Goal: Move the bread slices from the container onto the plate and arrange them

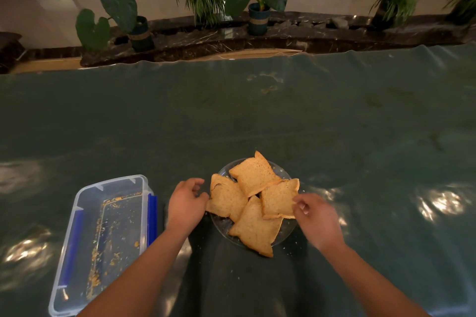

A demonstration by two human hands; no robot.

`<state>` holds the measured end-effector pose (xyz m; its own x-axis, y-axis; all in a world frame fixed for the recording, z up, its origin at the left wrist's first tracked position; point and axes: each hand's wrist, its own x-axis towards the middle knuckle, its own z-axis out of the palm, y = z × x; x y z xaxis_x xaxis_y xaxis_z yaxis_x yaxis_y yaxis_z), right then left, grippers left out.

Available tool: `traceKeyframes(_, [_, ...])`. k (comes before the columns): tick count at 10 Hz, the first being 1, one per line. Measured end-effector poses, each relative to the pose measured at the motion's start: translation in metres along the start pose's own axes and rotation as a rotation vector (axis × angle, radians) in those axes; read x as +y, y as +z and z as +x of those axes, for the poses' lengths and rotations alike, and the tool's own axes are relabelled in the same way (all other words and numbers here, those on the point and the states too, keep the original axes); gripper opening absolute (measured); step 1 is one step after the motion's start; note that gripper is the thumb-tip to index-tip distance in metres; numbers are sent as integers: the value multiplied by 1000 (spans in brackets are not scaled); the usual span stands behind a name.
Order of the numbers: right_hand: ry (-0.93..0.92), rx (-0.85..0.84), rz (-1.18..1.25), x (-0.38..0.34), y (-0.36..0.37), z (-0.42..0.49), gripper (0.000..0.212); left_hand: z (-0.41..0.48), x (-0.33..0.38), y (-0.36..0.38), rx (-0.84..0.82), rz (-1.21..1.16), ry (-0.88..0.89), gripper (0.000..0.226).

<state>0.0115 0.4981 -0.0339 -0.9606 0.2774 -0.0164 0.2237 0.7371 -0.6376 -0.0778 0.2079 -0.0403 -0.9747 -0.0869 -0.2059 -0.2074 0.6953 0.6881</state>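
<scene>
Golden-brown bread slices, four in number, are seen fanned and overlapping on a clear glass plate (pixel 283 233) set on a table covered in dark green glossy sheeting (pixel 334 123). One far slice (pixel 253 175) is laid uppermost, a left slice (pixel 226 198) and a right slice (pixel 279 201) are tucked partly beneath it, and a near slice (pixel 255 229) is pushed past the plate's front rim. The left hand (pixel 186 204) is held at the left slice's outer edge, its fingers loosely curled and apparently touching the crust, though nothing is gripped. The right hand (pixel 316 216) is placed at the right slice's outer corner, fingertips drawn narrowly together; whether the crust is pinched cannot be told. A clear plastic container (pixel 85 193) with blue side clips is left to the left of the plate, well apart from it, with only crumbs scattered on its floor. Potted plants (pixel 260 8) are lined along a dark marble ledge (pixel 296 36) behind the table.
</scene>
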Motion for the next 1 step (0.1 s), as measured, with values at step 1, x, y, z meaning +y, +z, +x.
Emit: traceKeyframes(1, [13,-4,-9,5,-6,1,15,5,2,-3,25,-18,10,37])
